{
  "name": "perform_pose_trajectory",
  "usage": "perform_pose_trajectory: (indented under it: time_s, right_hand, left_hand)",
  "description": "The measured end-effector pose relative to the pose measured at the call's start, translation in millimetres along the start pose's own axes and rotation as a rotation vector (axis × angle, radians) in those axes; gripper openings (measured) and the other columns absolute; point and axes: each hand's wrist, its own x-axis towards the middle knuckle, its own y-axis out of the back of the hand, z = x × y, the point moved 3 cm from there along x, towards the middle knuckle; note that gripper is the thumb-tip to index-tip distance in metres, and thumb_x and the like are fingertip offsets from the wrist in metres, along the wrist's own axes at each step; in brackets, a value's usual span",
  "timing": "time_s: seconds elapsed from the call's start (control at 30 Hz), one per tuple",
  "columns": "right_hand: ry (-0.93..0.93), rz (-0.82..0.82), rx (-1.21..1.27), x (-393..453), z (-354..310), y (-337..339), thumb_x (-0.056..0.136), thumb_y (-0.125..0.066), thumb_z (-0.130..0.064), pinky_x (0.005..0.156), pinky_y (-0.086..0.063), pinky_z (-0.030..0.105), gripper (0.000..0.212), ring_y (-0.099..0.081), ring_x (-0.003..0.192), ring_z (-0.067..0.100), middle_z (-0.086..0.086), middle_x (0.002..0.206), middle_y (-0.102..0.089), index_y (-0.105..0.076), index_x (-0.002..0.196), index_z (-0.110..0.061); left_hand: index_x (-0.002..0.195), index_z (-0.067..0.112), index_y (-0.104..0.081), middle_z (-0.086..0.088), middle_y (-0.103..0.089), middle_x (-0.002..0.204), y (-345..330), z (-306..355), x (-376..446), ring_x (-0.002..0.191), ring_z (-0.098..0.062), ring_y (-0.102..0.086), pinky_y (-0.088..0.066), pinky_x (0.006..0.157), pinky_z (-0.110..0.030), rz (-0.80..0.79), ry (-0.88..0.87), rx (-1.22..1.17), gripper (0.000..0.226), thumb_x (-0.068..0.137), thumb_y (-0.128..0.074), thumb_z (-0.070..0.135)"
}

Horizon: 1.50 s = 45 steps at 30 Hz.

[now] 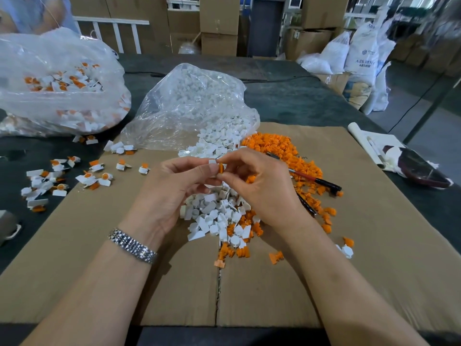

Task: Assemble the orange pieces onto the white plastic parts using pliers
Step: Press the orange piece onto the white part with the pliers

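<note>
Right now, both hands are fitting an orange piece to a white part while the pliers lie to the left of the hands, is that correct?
Not quite: the head view shows the pliers lying to the right of the hands, on the orange pile. The left hand and right hand do hold the white part and orange piece.

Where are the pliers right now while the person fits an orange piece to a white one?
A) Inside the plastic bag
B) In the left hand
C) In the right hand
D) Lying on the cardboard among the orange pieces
D: the pliers lie on the cardboard amid loose orange pieces, while the left hand and right hand pinch only the small parts.
</note>
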Motion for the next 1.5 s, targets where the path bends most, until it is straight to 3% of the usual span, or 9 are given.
perform_pose_trajectory:
  time_s: [0.13, 0.2, 0.3, 0.6, 0.8, 0.97, 1.13, 1.3, 1.5]
  right_hand:
    - [-0.176, 0.039, -0.059, 3, 16, 19, 0.093, -0.070, -0.018, 0.083, -0.054, 0.018, 0.028, -0.063, 0.092, 0.005, -0.008, 0.107, -0.065, -0.065, 0.120, -0.023]
    - [-0.354, 0.062, -0.421, 2, 32, 34, 0.095, -0.066, -0.037, 0.096, -0.051, 0.031, 0.033, -0.059, 0.106, 0.008, -0.005, 0.121, -0.059, -0.059, 0.125, -0.025]
    - [-0.678, -0.126, -0.788, -8, 52, 46, 0.091, -0.061, -0.060, 0.102, -0.038, 0.053, 0.059, -0.047, 0.125, 0.030, 0.007, 0.132, -0.052, -0.053, 0.127, -0.015]
    - [-0.682, -0.200, -0.918, -6, 52, 43, 0.091, -0.064, -0.054, 0.100, -0.034, 0.053, 0.048, -0.047, 0.116, 0.032, 0.012, 0.122, -0.053, -0.057, 0.108, -0.011]
    - [-0.624, -0.102, -0.810, 0, 29, 49, 0.095, -0.058, -0.041, 0.083, -0.046, 0.045, 0.030, -0.049, 0.077, 0.021, 0.005, 0.094, -0.040, -0.054, 0.099, -0.011]
    - [-0.668, -0.149, -0.244, 5, -9, 59, 0.100, -0.051, -0.024, 0.068, -0.057, 0.036, 0.018, -0.068, 0.061, 0.014, 0.007, 0.080, -0.074, -0.062, 0.091, -0.013]
    - [-0.731, -0.491, 0.048, 0, -36, 39, 0.102, -0.049, -0.015, 0.080, -0.061, 0.040, 0.023, -0.076, 0.080, 0.027, 0.015, 0.086, -0.076, -0.064, 0.101, 0.003]
    - [-0.685, -0.538, 0.040, -6, -44, 22, 0.103, -0.046, -0.016, 0.090, -0.057, 0.054, 0.029, -0.073, 0.095, 0.030, 0.017, 0.097, -0.075, -0.063, 0.106, 0.007]
    - [-0.659, -0.549, 0.001, -10, -44, 17, 0.104, -0.044, -0.023, 0.091, -0.056, 0.053, 0.025, -0.072, 0.091, 0.030, 0.008, 0.092, -0.075, -0.062, 0.104, -0.006]
  left_hand:
    - [0.082, 0.016, -0.085, -0.011, -0.080, 0.092, 3, 1, 0, 0.076, -0.020, -0.076, -0.055, 0.058, -0.019, 0.035, -0.002, -0.031, 0.020, 0.062, -0.086, 0.022]
    - [0.084, 0.016, -0.085, -0.011, -0.080, 0.095, 5, 1, 0, 0.080, -0.021, -0.077, -0.056, 0.060, -0.020, 0.041, 0.004, -0.053, 0.027, 0.059, -0.087, 0.024]
    - [0.087, 0.014, -0.084, -0.013, -0.079, 0.098, 6, 1, -1, 0.082, -0.022, -0.077, -0.057, 0.062, -0.020, 0.041, 0.007, -0.058, 0.031, 0.058, -0.088, 0.026]
    - [0.089, 0.012, -0.084, -0.015, -0.079, 0.101, 6, 2, -1, 0.081, -0.023, -0.077, -0.057, 0.059, -0.020, 0.047, 0.014, -0.074, 0.027, 0.064, -0.085, 0.021]
    - [0.086, 0.012, -0.084, -0.012, -0.079, 0.095, 5, 2, 0, 0.077, -0.020, -0.076, -0.057, 0.058, -0.019, 0.069, 0.022, -0.101, 0.018, 0.069, -0.084, 0.018]
    - [0.092, 0.009, -0.081, -0.012, -0.078, 0.097, 7, 3, -1, 0.079, -0.018, -0.075, -0.054, 0.058, -0.018, 0.067, 0.009, -0.145, 0.015, 0.079, -0.081, 0.015]
    - [0.083, 0.015, -0.083, -0.007, -0.079, 0.091, 7, 6, -2, 0.078, -0.016, -0.076, -0.054, 0.058, -0.017, 0.078, -0.010, -0.189, 0.010, 0.074, -0.083, 0.020]
    - [0.079, 0.015, -0.082, -0.011, -0.079, 0.094, 7, 7, -2, 0.075, -0.016, -0.076, -0.054, 0.055, -0.017, 0.110, -0.022, -0.189, 0.007, 0.073, -0.083, 0.017]
    - [0.080, 0.013, -0.081, -0.011, -0.078, 0.089, 6, 5, -2, 0.069, -0.013, -0.072, -0.051, 0.052, -0.015, 0.117, -0.028, -0.118, 0.007, 0.085, -0.078, 0.009]
